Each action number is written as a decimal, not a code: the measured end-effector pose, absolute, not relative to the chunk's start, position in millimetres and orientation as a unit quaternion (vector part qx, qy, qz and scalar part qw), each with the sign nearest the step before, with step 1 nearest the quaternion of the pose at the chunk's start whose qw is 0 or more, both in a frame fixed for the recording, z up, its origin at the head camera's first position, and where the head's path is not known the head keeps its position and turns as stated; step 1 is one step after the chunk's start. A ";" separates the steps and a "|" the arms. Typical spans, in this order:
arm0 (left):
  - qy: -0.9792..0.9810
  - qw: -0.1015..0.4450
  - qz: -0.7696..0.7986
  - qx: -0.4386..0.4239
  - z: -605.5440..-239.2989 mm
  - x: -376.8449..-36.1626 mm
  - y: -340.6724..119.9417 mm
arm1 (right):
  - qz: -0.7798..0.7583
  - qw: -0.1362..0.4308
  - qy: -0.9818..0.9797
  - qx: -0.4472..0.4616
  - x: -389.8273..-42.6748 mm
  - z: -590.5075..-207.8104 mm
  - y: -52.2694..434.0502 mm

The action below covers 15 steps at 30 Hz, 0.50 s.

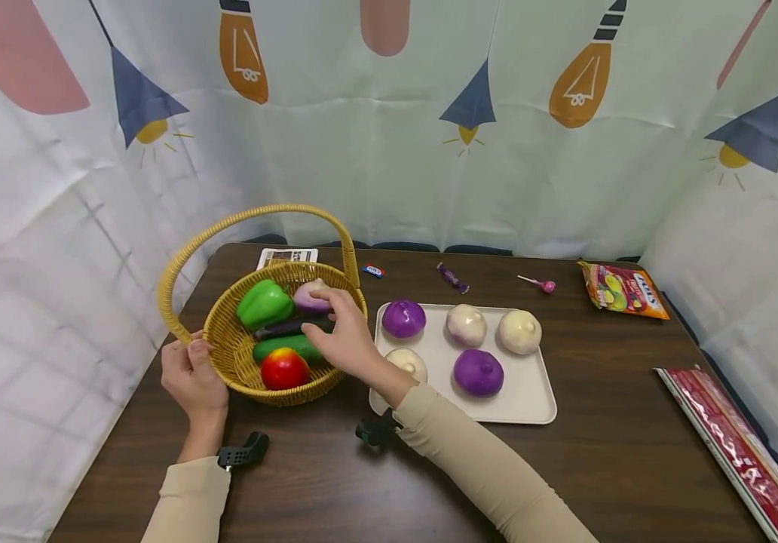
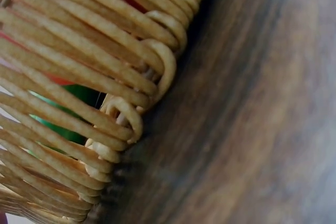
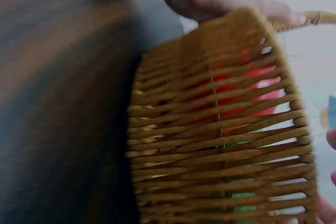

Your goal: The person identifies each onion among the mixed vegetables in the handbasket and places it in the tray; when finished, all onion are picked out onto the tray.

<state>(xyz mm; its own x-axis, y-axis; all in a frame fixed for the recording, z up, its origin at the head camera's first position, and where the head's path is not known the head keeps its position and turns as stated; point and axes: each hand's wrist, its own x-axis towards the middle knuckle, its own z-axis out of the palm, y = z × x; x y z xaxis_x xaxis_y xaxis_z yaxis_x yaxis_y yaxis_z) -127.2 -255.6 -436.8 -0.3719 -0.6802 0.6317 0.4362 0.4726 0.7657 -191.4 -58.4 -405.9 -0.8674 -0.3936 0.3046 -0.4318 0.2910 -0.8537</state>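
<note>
My left hand (image 1: 190,375) grips wicker basket (image 1: 226,354) handle base. Right hand (image 1: 344,336) inside basket, fingers apparently pinching pale onion (image 1: 309,295); contact partly hidden.

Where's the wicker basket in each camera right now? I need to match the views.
Head: the basket sits left of centre on the table, beside the tray.
Left wrist: its woven wall fills the left half.
Right wrist: its wall fills the centre and right.
Shared landmark: the dark wooden table.
</note>
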 end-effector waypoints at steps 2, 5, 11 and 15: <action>-0.656 0.555 -0.503 0.092 -436.3 -127.4 -255.2 | 0.520 0.022 -0.822 0.229 -199.3 -405.3 -67.3; -0.654 0.557 -0.504 0.090 -435.4 -127.4 -254.7 | 0.492 0.019 -0.849 0.191 -209.4 -403.2 -77.5; -0.656 0.555 -0.503 0.087 -434.5 -127.3 -254.4 | 0.459 0.010 -0.874 0.155 -226.5 -403.8 -90.4; -0.654 0.554 -0.508 0.088 -435.5 -126.7 -254.7 | 0.462 0.012 -0.874 0.152 -236.3 -407.1 -95.0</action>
